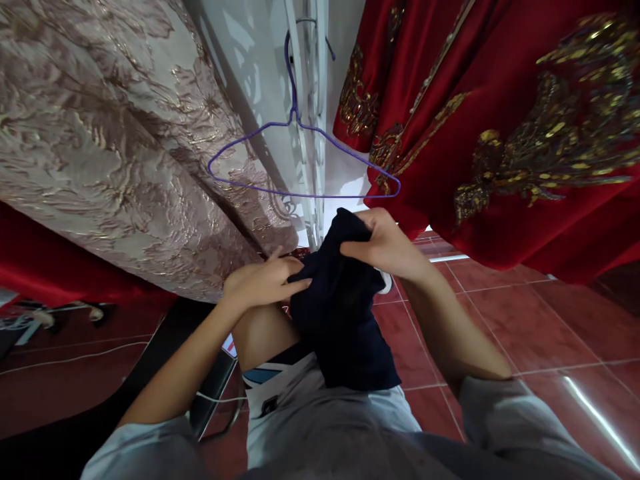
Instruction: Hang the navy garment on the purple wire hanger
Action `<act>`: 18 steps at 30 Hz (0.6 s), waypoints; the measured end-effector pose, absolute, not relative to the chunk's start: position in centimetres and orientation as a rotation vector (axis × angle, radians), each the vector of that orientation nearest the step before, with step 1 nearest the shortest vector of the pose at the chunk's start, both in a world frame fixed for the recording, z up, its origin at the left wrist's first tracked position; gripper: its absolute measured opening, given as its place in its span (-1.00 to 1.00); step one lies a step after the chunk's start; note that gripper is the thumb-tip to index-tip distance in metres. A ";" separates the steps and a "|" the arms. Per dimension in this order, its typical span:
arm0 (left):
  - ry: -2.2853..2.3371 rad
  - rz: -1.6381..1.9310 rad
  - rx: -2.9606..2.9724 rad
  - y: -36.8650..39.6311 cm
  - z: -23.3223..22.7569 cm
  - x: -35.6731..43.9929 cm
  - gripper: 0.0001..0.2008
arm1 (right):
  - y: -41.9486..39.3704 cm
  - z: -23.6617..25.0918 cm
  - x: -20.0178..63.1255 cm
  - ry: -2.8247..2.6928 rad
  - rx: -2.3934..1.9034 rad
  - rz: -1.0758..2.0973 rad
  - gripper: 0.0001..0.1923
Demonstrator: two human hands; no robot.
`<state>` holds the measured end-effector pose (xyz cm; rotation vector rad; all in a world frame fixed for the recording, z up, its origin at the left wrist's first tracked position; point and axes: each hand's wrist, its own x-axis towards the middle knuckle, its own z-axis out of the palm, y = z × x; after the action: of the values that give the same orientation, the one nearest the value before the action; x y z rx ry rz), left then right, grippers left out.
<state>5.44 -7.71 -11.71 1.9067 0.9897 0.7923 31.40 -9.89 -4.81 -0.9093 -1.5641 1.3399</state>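
Grey shirt (pixel 325 433) nearest, w/ bare knee (pixel 260 333) just past it. Dark cloth (pixel 345 313) hangs over the lap, centre. Left hand (pixel 263 280) fingers pinch its left edge; right hand (pixel 387 247) grips its top, bunched. Beyond: purple hanger (pixel 300 160) on white rail (pixel 310 100), beige dress (pixel 110 133) far left, red gown (pixel 510 120) far right, red tiles (pixel 525 320) below.

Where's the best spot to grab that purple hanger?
Probably the hanger's twisted neck, just below the hook, reaching up from underneath. It hangs empty there, the wire arms slope away to both sides, and both hands, left and right, sit below it on the dark cloth.
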 end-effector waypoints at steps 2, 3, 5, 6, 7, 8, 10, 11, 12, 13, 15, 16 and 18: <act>1.114 0.608 2.187 -6.8 -11.4 2.7 -0.72 | -8.6 -4.2 31.8 -1.634 -0.875 1.093 -0.94; 1.190 0.519 2.283 -6.3 -11.2 1.3 -0.74 | -7.8 -4.2 31.9 -1.617 -0.851 1.002 -0.93; 1.316 0.465 2.329 -5.7 -10.8 -1.0 -0.76 | -5.9 -4.4 32.1 -1.528 -0.815 0.821 -0.90; 1.299 0.444 2.325 -5.7 -10.6 -1.8 -0.76 | -4.9 -4.6 32.1 -1.480 -0.813 0.736 -0.90; 1.233 0.444 2.318 -5.9 -10.4 -2.3 -0.75 | -4.1 -4.9 32.1 -1.443 -0.816 0.674 -0.89; 1.149 0.478 2.312 -6.4 -10.2 -2.4 -0.74 | -3.4 -5.2 31.9 -1.422 -0.823 0.648 -0.89; 1.010 0.600 2.306 -7.8 -9.5 -1.7 -0.75 | -2.9 -5.8 31.1 -1.450 -0.829 0.721 -0.88; 0.980 0.662 2.294 -8.5 -9.1 -1.0 -0.78 | -3.1 -5.9 30.6 -1.503 -0.812 0.803 -0.86; 0.968 0.733 2.258 -9.1 -8.7 -0.1 -0.84 | -3.6 -5.9 29.9 -1.576 -0.774 0.896 -0.86; 0.960 0.811 2.188 -9.5 -8.4 0.9 -0.88 | -4.2 -5.8 29.3 -1.661 -0.719 0.985 -0.86; 0.929 0.925 1.987 -9.7 -8.4 2.6 -0.71 | -5.7 -5.1 28.2 -1.819 -0.605 1.100 -0.86; 0.912 0.930 1.919 -9.5 -8.7 3.3 -0.61 | -6.3 -4.5 27.9 -1.880 -0.571 1.110 -0.86; 0.904 0.827 1.934 -8.7 -9.9 3.8 -0.55 | -7.0 -3.3 28.1 -1.944 -0.573 1.037 -0.85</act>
<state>3.81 -8.72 -9.94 1.9337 0.9043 0.8267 28.12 -6.98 -3.34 -0.5729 -1.9444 1.0369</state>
